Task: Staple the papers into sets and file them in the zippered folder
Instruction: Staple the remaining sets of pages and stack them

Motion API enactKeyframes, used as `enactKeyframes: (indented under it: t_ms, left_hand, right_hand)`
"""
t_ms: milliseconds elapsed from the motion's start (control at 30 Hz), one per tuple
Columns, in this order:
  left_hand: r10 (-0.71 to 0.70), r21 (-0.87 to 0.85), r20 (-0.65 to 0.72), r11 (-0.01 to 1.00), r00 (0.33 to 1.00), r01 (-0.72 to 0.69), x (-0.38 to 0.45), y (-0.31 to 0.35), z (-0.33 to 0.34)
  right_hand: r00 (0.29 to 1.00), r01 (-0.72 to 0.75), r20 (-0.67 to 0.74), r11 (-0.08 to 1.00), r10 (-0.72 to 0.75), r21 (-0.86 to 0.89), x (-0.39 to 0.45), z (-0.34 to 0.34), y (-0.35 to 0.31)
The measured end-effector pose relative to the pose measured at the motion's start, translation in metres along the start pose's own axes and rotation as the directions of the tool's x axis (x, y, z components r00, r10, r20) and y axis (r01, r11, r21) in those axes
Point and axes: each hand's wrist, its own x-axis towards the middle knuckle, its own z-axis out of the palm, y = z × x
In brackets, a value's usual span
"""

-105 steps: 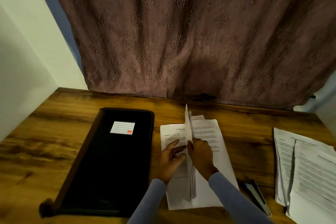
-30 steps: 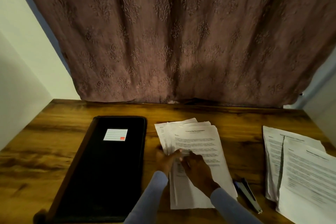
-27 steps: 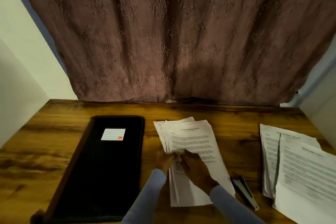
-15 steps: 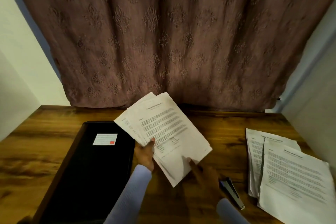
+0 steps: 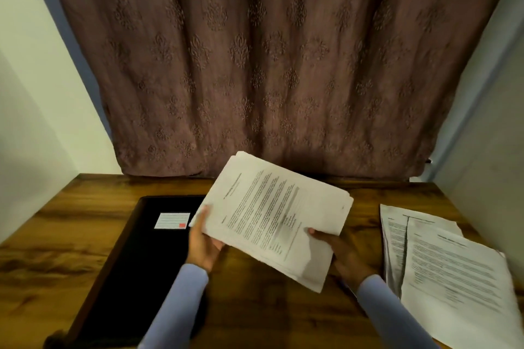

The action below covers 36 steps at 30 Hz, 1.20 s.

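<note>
A stack of printed white papers (image 5: 272, 215) is held up off the wooden table, turned sideways with its top toward the upper left. My left hand (image 5: 202, 244) grips its left edge and my right hand (image 5: 337, 249) grips its lower right edge. The black zippered folder (image 5: 136, 266) lies shut on the table at the left, with a white label (image 5: 171, 220) on its cover. The stapler is hidden behind the papers and my right arm.
Two more piles of printed papers (image 5: 442, 269) lie overlapping on the right side of the table (image 5: 51, 235). A brown patterned curtain (image 5: 255, 65) hangs along the table's far edge. White walls close in on both sides.
The paper stack has been lifted off the table and turned sideways, now held in both hands. The stapler, seen earlier at the right of the stack, is now covered.
</note>
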Motion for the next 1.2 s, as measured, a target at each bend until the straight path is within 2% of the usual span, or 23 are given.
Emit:
enactKeyframes:
  t_ms: [67,167,233,367,533,667,833,1000,1100,1200]
  left_hand:
    - [-0.045,0.087,0.032,0.995,0.998,0.042,0.004,0.019,-0.011]
    - [-0.126,0.322,0.043,0.941,0.991,0.105,0.012,0.033,-0.018]
    - [-0.151,0.356,0.082,0.928,0.985,0.112,0.016,0.041,-0.017]
    - [-0.053,0.61,0.106,0.792,0.993,-0.023,0.018,0.046,-0.004]
    - [0.104,0.527,0.051,0.842,0.993,-0.115,0.013,0.029,0.01]
    - [0.111,0.505,0.023,0.857,0.994,-0.108,0.003,0.008,0.005]
    - [0.106,0.434,-0.091,0.899,0.99,-0.056,-0.001,-0.013,0.013]
    - [0.149,0.498,-0.072,0.862,0.986,-0.094,0.003,-0.017,0.024]
    - [0.168,0.482,-0.112,0.871,0.979,-0.094,0.004,-0.019,0.028]
    - [0.215,0.467,-0.093,0.872,0.972,-0.148,0.001,-0.016,0.026]
  right_hand:
    - [0.999,0.031,0.026,0.999,-0.03,-0.044,-0.005,-0.005,-0.013]
    - [0.993,0.09,0.082,0.993,-0.083,-0.08,-0.01,-0.013,-0.027]
    - [0.991,0.108,0.092,0.991,-0.1,-0.084,-0.013,-0.017,-0.034]
    - [0.983,0.183,0.055,0.955,-0.175,-0.233,-0.009,-0.019,-0.041]
    - [0.967,0.255,0.054,0.934,-0.25,-0.249,-0.009,-0.013,-0.038]
    - [0.972,0.234,0.071,0.941,-0.223,-0.246,-0.014,-0.022,-0.029]
    - [0.97,0.244,0.076,0.945,-0.233,-0.216,-0.006,-0.025,-0.018]
    - [0.957,0.287,0.103,0.93,-0.27,-0.228,0.004,-0.015,-0.031]
    - [0.953,0.304,0.081,0.924,-0.293,-0.231,0.009,-0.016,-0.035]
    - [0.947,0.318,0.112,0.931,-0.302,-0.18,0.01,-0.02,-0.035]
